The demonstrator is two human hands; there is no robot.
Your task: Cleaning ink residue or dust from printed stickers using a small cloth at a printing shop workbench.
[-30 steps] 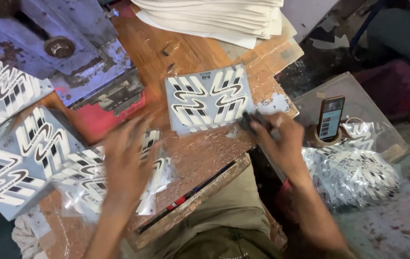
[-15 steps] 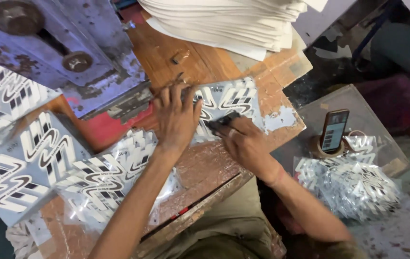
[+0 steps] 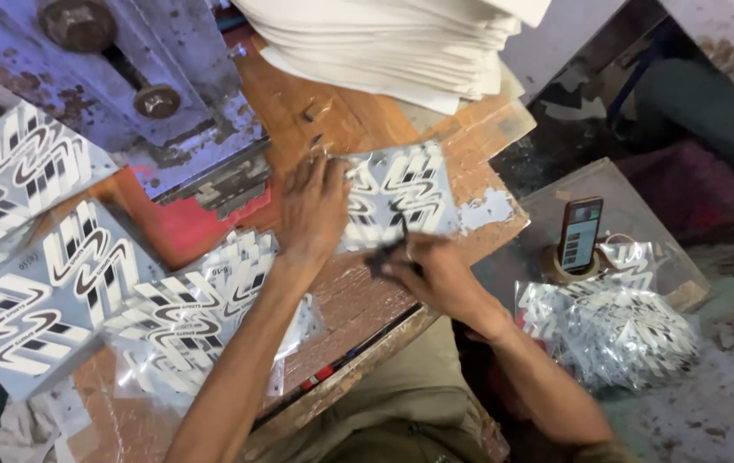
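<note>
— Sticker sheet [image 3: 401, 193]: where?
— Flat on the wooden bench [image 3: 358, 296], long side running left to right, near the far right corner.
— Left hand [image 3: 314, 210]?
— Spread, palm down on the sheet's left edge.
— Right hand [image 3: 431, 270]?
— At the sheet's near edge, pinching a small dark tool [image 3: 384, 255]; nearer of the two.
— Room around?
— Bench edge just right; press [image 3: 126, 94] left, paper stack [image 3: 401, 43] behind; loose stickers [image 3: 187, 317] near left.
</note>
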